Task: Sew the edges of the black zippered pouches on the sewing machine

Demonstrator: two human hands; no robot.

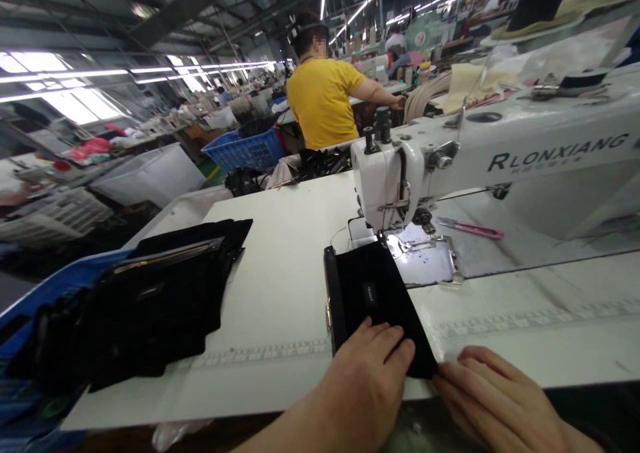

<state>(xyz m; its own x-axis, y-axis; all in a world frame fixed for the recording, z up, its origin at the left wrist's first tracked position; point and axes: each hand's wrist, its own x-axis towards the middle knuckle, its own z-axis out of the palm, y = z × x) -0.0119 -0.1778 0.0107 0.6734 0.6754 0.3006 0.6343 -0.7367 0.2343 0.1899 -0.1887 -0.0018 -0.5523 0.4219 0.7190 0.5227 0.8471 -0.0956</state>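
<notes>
A black fabric panel (385,280) with a small dark label and a zipper along its left edge lies on the white table. Its far end is under the needle area of a sewing machine (390,186). My left hand (373,366) rests on the near part of the panel with its fingers laid over the fabric, not gripping it. At the panel's near right corner, my right hand (495,393) has its fingertips pinched on the edge. Both thumbs are mostly hidden.
On the left, a stack of black zippered pieces (165,300) overhangs a blue crate (20,346). Pink-handled thread snips (473,228) lie beside the machine bed. A ruler strip (270,352) runs along the table's front. Beyond sits a person in a yellow shirt (323,100), near a blue basket (245,152).
</notes>
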